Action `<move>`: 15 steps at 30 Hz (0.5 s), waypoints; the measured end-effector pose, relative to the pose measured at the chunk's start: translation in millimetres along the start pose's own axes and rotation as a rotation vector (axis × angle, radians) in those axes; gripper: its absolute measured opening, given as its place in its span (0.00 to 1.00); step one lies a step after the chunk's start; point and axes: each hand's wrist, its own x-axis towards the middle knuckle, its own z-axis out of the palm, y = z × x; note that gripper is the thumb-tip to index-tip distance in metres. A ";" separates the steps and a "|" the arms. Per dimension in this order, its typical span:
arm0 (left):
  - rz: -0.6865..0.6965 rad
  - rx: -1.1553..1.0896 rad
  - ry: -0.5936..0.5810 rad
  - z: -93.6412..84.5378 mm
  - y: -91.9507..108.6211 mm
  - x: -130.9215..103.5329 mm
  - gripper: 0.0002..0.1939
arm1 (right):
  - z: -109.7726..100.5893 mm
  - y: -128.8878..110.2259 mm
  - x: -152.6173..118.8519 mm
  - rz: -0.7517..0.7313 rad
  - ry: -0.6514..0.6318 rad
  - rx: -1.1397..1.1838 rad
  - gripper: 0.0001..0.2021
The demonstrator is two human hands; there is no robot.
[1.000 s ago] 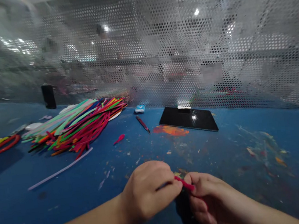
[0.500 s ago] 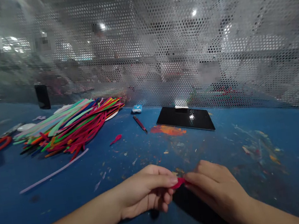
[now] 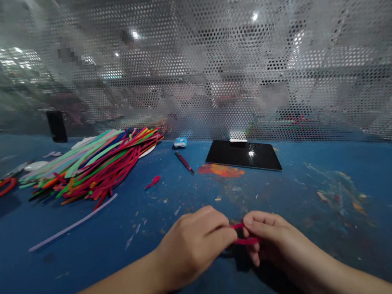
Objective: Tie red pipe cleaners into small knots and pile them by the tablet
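Red fuzzy stem (image 3: 246,241) | was held on the near side of the black tablet (image 3: 237,157) | two strands were aligned crosswise | left side was pinched by the left hand's (image 3: 198,241) fingers, upper strand by the right hand's (image 3: 279,235) | neither was nearer

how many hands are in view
2: the left hand at lower centre and the right hand just right of it, both holding a red strip. Any behind the perforated panel can't be made out.

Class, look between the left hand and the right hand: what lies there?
In the head view, two red strands span the gap between the left hand and the right hand; whether they join is hidden.
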 end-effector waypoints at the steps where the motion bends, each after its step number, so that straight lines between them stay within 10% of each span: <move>1: 0.022 0.028 0.020 1.2 -1.7 -2.6 0.09 | 0.7 1.7 0.1 0.070 -0.036 0.143 0.12; 5: 0.098 0.098 0.075 4.6 -6.1 -5.0 0.09 | -2.6 4.1 -1.0 0.169 -0.084 0.252 0.12; 15: -0.164 -0.123 -0.099 10.3 8.2 4.3 0.09 | -5.8 -2.5 -4.3 -0.323 0.099 -0.667 0.11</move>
